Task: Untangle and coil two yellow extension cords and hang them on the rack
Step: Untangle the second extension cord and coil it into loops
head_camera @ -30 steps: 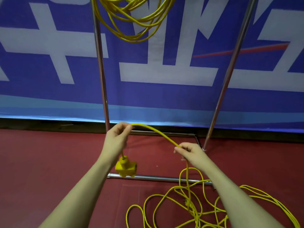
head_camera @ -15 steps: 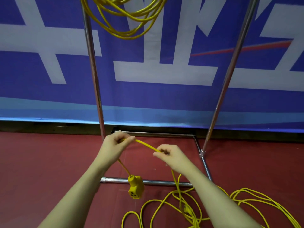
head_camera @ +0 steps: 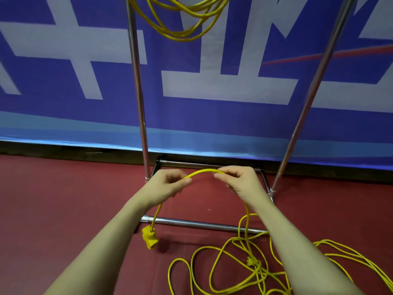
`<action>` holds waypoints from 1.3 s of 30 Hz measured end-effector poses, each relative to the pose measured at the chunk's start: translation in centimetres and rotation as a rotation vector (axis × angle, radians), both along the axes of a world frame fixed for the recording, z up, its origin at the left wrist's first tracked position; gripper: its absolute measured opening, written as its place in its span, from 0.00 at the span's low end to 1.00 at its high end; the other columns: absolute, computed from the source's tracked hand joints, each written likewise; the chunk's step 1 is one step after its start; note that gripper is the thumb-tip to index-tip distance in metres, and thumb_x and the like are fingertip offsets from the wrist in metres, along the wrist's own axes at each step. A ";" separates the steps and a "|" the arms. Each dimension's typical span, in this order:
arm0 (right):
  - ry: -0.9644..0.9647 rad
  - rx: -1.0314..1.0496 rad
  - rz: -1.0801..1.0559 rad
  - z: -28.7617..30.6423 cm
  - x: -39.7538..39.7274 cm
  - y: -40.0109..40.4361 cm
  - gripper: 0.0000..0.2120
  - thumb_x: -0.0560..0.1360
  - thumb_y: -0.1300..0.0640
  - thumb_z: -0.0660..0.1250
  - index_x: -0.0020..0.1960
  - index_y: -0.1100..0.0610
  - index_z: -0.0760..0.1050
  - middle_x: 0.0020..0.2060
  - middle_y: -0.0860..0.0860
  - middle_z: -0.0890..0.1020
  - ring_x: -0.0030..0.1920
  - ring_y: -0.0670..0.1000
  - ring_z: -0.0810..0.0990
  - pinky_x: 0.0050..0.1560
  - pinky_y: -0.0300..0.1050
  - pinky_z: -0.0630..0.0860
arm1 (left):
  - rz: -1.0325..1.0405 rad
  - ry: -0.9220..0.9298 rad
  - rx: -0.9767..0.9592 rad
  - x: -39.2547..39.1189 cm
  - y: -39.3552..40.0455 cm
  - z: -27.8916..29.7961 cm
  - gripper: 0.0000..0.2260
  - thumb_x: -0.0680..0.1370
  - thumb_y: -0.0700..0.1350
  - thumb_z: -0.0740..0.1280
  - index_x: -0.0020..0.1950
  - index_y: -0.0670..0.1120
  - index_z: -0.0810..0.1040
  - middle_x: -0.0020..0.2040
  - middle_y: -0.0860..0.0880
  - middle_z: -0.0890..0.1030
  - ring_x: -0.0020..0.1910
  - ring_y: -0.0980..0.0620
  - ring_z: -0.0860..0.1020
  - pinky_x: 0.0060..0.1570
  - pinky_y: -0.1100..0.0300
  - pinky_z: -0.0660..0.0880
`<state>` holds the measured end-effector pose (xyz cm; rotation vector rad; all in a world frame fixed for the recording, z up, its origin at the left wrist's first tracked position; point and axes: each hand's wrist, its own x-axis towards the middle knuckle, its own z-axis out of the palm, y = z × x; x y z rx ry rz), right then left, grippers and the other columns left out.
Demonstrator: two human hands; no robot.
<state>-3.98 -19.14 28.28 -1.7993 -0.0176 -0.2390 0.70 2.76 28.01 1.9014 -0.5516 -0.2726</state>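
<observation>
My left hand (head_camera: 168, 185) and my right hand (head_camera: 238, 180) both pinch one yellow extension cord (head_camera: 203, 171), which arches between them. Below my left hand the cord hangs down to its yellow socket block (head_camera: 150, 239), just above the floor. From my right hand the cord drops into a loose tangle (head_camera: 244, 271) on the red floor, with a plug (head_camera: 252, 261) lying in it. A second yellow cord (head_camera: 182, 20) hangs coiled from the top of the metal rack (head_camera: 138, 92), whose top bar is out of view.
The rack's chrome uprights (head_camera: 308, 99) and base bars (head_camera: 202, 224) stand right in front of me. A blue and white banner (head_camera: 212, 116) covers the wall behind. Red carpet (head_camera: 53, 209) spreads to the left.
My hands moved closer, then spread apart again along the cord. The socket block dropped lower as more cord passed through my left hand. The view shifted left.
</observation>
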 end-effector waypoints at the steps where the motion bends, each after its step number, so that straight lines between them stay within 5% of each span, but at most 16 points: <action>1: -0.022 -0.021 0.024 0.4 0.0 0.8 0.03 0.72 0.65 0.71 0.41 0.58 0.82 0.24 0.46 0.74 0.24 0.40 0.67 0.28 0.30 0.63 | -0.020 -0.030 0.004 -0.2 -0.1 0.3 0.08 0.79 0.44 0.67 0.41 0.47 0.80 0.28 0.55 0.74 0.31 0.57 0.72 0.35 0.63 0.70; 4: -0.045 -0.053 0.092 1.0 0.0 2.6 0.04 0.72 0.63 0.72 0.40 0.56 0.82 0.29 0.52 0.75 0.28 0.43 0.67 0.30 0.32 0.63 | 0.046 -0.120 -0.032 -0.5 0.6 0.9 0.07 0.79 0.44 0.66 0.43 0.49 0.81 0.33 0.54 0.76 0.35 0.58 0.72 0.37 0.65 0.69; 11: 0.091 -0.164 0.050 -1.5 -1.2 1.4 0.09 0.75 0.60 0.69 0.36 0.57 0.79 0.20 0.44 0.71 0.22 0.40 0.67 0.27 0.34 0.64 | 0.361 -0.131 -0.189 -1.1 3.8 1.5 0.05 0.79 0.43 0.67 0.47 0.46 0.83 0.37 0.60 0.82 0.37 0.68 0.76 0.39 0.75 0.69; 18: -0.075 -0.039 -0.076 -0.1 -2.3 1.4 0.08 0.75 0.68 0.67 0.41 0.58 0.78 0.24 0.43 0.74 0.27 0.38 0.70 0.32 0.29 0.66 | 0.411 -0.093 -0.275 -2.5 4.0 2.9 0.09 0.80 0.41 0.65 0.41 0.43 0.79 0.31 0.54 0.77 0.30 0.61 0.71 0.32 0.70 0.68; 20: -0.148 0.016 -0.087 1.3 -2.2 2.2 0.08 0.76 0.66 0.66 0.40 0.57 0.78 0.23 0.42 0.73 0.26 0.39 0.68 0.31 0.29 0.64 | 0.409 -0.116 -0.272 -2.7 4.4 3.7 0.12 0.81 0.44 0.64 0.43 0.37 0.77 0.35 0.44 0.72 0.32 0.54 0.67 0.31 0.63 0.66; 24: -0.224 0.044 -0.018 4.2 -2.2 4.5 0.08 0.76 0.65 0.67 0.39 0.57 0.78 0.22 0.42 0.70 0.24 0.42 0.63 0.26 0.33 0.60 | 0.305 -0.224 -0.222 -3.8 4.6 5.8 0.12 0.81 0.48 0.64 0.41 0.42 0.77 0.33 0.44 0.68 0.32 0.54 0.66 0.33 0.60 0.64; 28: -0.277 -0.057 0.057 5.4 -2.4 6.6 0.06 0.74 0.66 0.68 0.40 0.58 0.79 0.25 0.40 0.77 0.27 0.39 0.71 0.33 0.28 0.65 | 0.190 -0.284 0.010 -4.3 4.2 5.9 0.09 0.78 0.48 0.67 0.43 0.45 0.81 0.32 0.44 0.75 0.32 0.57 0.69 0.35 0.62 0.65; 31: -0.197 -0.065 0.114 3.8 -2.3 6.6 0.06 0.74 0.66 0.69 0.40 0.57 0.78 0.23 0.43 0.74 0.24 0.40 0.69 0.30 0.31 0.66 | 0.279 -0.327 0.002 -3.9 4.9 5.5 0.08 0.77 0.47 0.70 0.44 0.44 0.83 0.37 0.47 0.83 0.38 0.53 0.78 0.41 0.61 0.72; 35: -0.077 -0.178 0.126 0.0 -2.2 4.7 0.08 0.75 0.63 0.69 0.37 0.57 0.77 0.25 0.47 0.70 0.26 0.42 0.66 0.30 0.37 0.63 | 0.418 -0.369 0.011 -3.3 6.1 4.9 0.07 0.76 0.46 0.71 0.45 0.42 0.84 0.39 0.45 0.82 0.38 0.55 0.77 0.37 0.70 0.68; 39: -0.007 -0.211 0.072 -1.9 -2.7 2.8 0.04 0.75 0.61 0.69 0.41 0.60 0.80 0.30 0.46 0.76 0.32 0.40 0.70 0.36 0.36 0.66 | 0.460 -0.306 0.024 -3.0 7.1 4.1 0.08 0.76 0.48 0.71 0.44 0.44 0.84 0.37 0.49 0.82 0.36 0.56 0.77 0.35 0.69 0.68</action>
